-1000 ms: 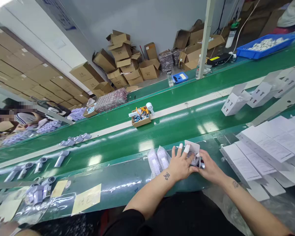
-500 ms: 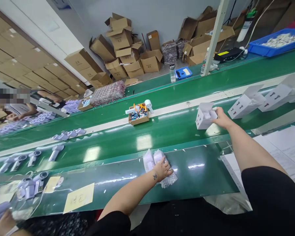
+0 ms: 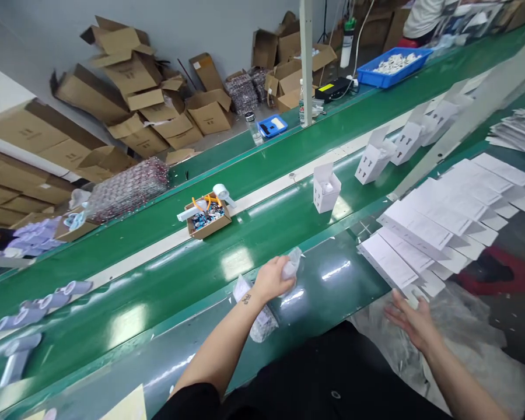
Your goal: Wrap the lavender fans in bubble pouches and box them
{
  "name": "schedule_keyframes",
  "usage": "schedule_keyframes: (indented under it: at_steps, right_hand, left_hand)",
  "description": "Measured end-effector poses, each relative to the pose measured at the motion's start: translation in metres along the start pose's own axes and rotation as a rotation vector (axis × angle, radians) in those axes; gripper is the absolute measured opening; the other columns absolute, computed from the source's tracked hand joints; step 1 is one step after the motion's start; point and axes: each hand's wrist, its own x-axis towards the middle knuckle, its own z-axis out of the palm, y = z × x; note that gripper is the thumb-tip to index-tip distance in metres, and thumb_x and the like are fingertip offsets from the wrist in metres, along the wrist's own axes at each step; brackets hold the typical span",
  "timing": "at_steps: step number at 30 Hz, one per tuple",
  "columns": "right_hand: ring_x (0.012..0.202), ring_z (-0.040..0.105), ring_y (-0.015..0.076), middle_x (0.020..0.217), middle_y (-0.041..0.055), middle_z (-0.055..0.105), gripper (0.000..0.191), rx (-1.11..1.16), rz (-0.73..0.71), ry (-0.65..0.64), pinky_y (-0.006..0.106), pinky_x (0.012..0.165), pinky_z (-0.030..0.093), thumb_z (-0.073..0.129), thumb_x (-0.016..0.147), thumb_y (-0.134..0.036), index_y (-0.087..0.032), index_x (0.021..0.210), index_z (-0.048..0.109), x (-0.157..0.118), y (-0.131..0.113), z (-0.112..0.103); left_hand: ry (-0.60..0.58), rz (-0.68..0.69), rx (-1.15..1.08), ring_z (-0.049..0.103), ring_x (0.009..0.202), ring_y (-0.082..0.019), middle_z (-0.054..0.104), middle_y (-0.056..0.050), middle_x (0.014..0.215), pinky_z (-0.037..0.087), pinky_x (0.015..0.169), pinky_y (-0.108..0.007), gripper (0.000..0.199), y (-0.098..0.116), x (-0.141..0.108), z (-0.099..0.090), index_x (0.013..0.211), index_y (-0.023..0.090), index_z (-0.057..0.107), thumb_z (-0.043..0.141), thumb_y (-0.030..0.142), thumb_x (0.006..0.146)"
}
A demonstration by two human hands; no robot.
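My left hand [image 3: 272, 281] is closed round a bubble-wrapped package [image 3: 292, 265], holding it just above the green bench. Under that wrist lies a second bubble-wrapped package [image 3: 263, 325], partly covered by my forearm. My right hand [image 3: 409, 319] has its fingers apart at the near edge of a fan of flat white cartons [image 3: 389, 256]; whether a fingertip touches the lowest one is unclear. On the belt stands an upright white box [image 3: 325, 197] with its lid raised and something clear-wrapped inside. Neither hand touches that box.
More open white boxes [image 3: 373, 163] stand farther right on the green belt [image 3: 166, 286]. A small carton [image 3: 210, 227] of printed pieces and orange-handled tools sits mid-belt. Pale purple hair-dryer-like devices [image 3: 24, 350] lie left. A metal post [image 3: 306, 64] rises behind; clear plastic bags [image 3: 455, 332] hang below right.
My right hand has let go of the white box and moved down to the flat cartons. My left hand has picked up one wrapped package. The view has swung right.
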Motion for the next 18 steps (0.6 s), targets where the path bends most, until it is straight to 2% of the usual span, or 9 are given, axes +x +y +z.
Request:
schedule_keyframes:
  at_steps: [3, 5, 7, 9, 11, 13, 14, 16, 18]
  right_hand:
    - [0.072, 0.063, 0.0229, 0.076, 0.0001, 0.057, 0.047, 0.087, -0.009, -0.006, 0.041, 0.066, 0.054, 0.069, 0.057, -0.056, -0.026, 0.082, 0.044, 0.004, 0.023, 0.026]
    - [0.074, 0.059, 0.0223, 0.074, 0.0006, 0.055, 0.044, 0.027, -0.12, 0.064, 0.043, 0.072, 0.052, 0.066, 0.06, -0.058, -0.023, 0.078, 0.048, -0.005, 0.029, 0.037]
    - [0.075, 0.055, 0.0228, 0.07, 0.0021, 0.054, 0.04, -0.192, -0.433, 0.079, 0.046, 0.079, 0.047, 0.07, 0.061, -0.054, -0.02, 0.074, 0.054, -0.021, 0.028, 0.039]
    - [0.076, 0.053, 0.0233, 0.069, 0.0033, 0.054, 0.032, -0.48, -0.873, -0.026, 0.048, 0.083, 0.043, 0.073, 0.065, -0.047, -0.019, 0.071, 0.059, -0.037, 0.021, 0.041]
    - [0.08, 0.053, 0.0235, 0.072, 0.0043, 0.053, 0.023, -0.624, -1.207, -0.187, 0.047, 0.083, 0.043, 0.071, 0.07, -0.041, -0.02, 0.075, 0.061, -0.046, 0.01, 0.049]
    - [0.086, 0.053, 0.0237, 0.083, 0.0068, 0.051, 0.019, -0.627, -1.366, -0.317, 0.043, 0.081, 0.047, 0.068, 0.075, -0.035, -0.019, 0.083, 0.062, -0.049, -0.003, 0.066]
    - [0.091, 0.053, 0.0242, 0.089, 0.0082, 0.049, 0.019, -0.608, -1.406, -0.357, 0.042, 0.081, 0.049, 0.066, 0.076, -0.034, -0.019, 0.087, 0.062, -0.05, -0.008, 0.077]
    - [0.1, 0.052, 0.0258, 0.101, 0.0104, 0.044, 0.02, -0.586, -1.427, -0.434, 0.041, 0.082, 0.051, 0.064, 0.078, -0.031, -0.02, 0.094, 0.062, -0.05, -0.014, 0.1]
    - [0.11, 0.049, 0.0276, 0.111, 0.011, 0.039, 0.021, -0.577, -1.4, -0.5, 0.043, 0.087, 0.051, 0.063, 0.079, -0.029, -0.023, 0.098, 0.061, -0.052, -0.018, 0.119]
  left_hand:
    - [0.174, -0.21, -0.582, 0.055, 0.069, -0.015, 0.058, 0.0, 0.079, 0.043, 0.062, -0.026, 0.035, 0.013, 0.002, -0.009, 0.091, 0.019, 0.053, 0.068, 0.037, 0.065]
    - [0.262, -0.341, -0.975, 0.05, 0.056, -0.011, 0.053, 0.002, 0.068, 0.038, 0.047, -0.021, 0.036, 0.022, 0.0, -0.012, 0.084, 0.017, 0.051, 0.07, 0.038, 0.062]
    - [0.334, -0.408, -1.287, 0.047, 0.048, -0.009, 0.051, 0.004, 0.063, 0.03, 0.038, -0.019, 0.038, 0.034, -0.002, -0.013, 0.081, 0.016, 0.05, 0.071, 0.041, 0.061]
    - [0.359, -0.408, -1.475, 0.046, 0.045, -0.008, 0.051, 0.004, 0.061, 0.027, 0.034, -0.018, 0.04, 0.048, -0.004, -0.014, 0.081, 0.016, 0.051, 0.071, 0.043, 0.06]
    - [0.321, -0.371, -1.52, 0.047, 0.045, -0.008, 0.053, 0.003, 0.062, 0.029, 0.033, -0.018, 0.042, 0.06, -0.004, -0.014, 0.083, 0.015, 0.053, 0.072, 0.044, 0.059]
    - [0.283, -0.324, -1.439, 0.047, 0.045, -0.009, 0.053, 0.002, 0.062, 0.033, 0.034, -0.019, 0.04, 0.068, -0.006, -0.015, 0.081, 0.014, 0.053, 0.071, 0.044, 0.061]
    - [0.295, -0.315, -1.363, 0.047, 0.045, -0.009, 0.053, 0.002, 0.061, 0.035, 0.036, -0.02, 0.038, 0.069, -0.008, -0.017, 0.079, 0.014, 0.053, 0.07, 0.044, 0.063]
    - [0.402, -0.312, -1.128, 0.049, 0.049, -0.011, 0.052, 0.001, 0.062, 0.04, 0.042, -0.022, 0.036, 0.069, -0.015, -0.021, 0.08, 0.015, 0.052, 0.067, 0.046, 0.068]
    - [0.523, -0.276, -0.769, 0.056, 0.063, -0.015, 0.056, -0.003, 0.074, 0.047, 0.056, -0.027, 0.036, 0.069, -0.024, -0.027, 0.089, 0.015, 0.052, 0.062, 0.046, 0.074]
